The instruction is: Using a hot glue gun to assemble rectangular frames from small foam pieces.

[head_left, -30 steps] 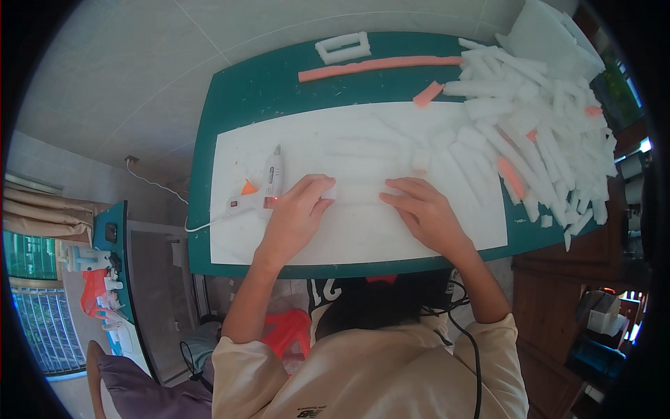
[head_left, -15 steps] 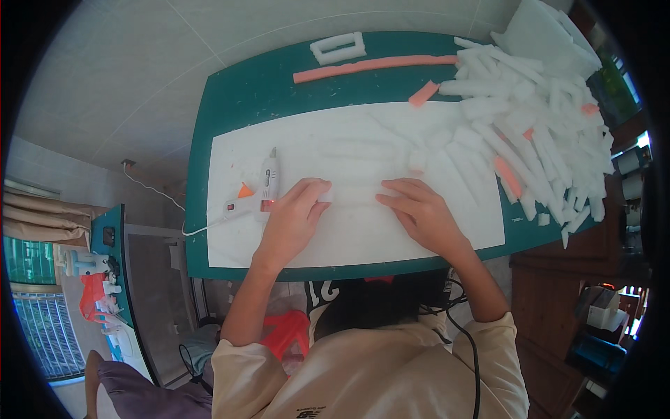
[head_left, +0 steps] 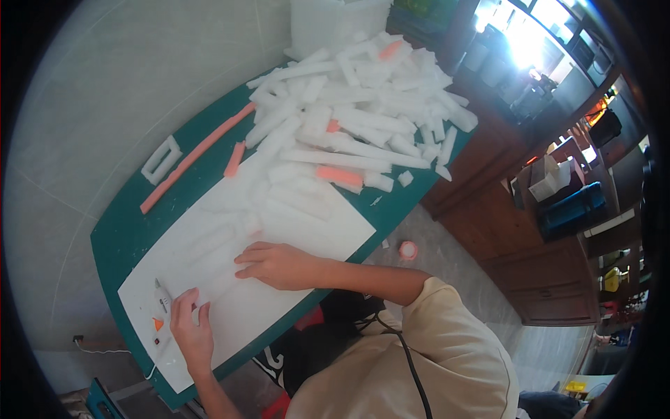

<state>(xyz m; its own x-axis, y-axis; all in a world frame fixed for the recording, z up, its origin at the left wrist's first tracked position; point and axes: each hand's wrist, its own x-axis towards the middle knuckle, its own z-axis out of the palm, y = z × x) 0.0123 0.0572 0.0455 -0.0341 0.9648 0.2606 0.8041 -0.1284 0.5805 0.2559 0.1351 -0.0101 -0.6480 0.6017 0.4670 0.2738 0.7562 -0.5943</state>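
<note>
Left hand point(head_left: 190, 334) is laid on the white sheet point(head_left: 293, 230) with its fingers loosely bent, touching the glue gun point(head_left: 162, 314) that lies just at its outer side; nothing is clenched in it, and whether the gun is really gripped cannot be told. The long axis of the gun is seen to run along the near-left end of the sheet, roughly parallel to this hand. Right hand point(head_left: 276, 265) is pressed flat and released on the sheet, nearer to its middle, with the fingertips pointed toward a white foam piece point(head_left: 213, 241) lying just beyond them. The gun is clearly nearer to the left hand, the foam piece to the right one.

Further out, a green cutting mat point(head_left: 122, 234) is spread under the sheet on the desk point(head_left: 488, 216). A long orange foam strip point(head_left: 195, 157) and a small white foam frame point(head_left: 161, 159) are placed on the mat, and a large heap of white foam sticks point(head_left: 363, 112) is piled at the far end. A pale tiled floor point(head_left: 105, 105) is seen around.
</note>
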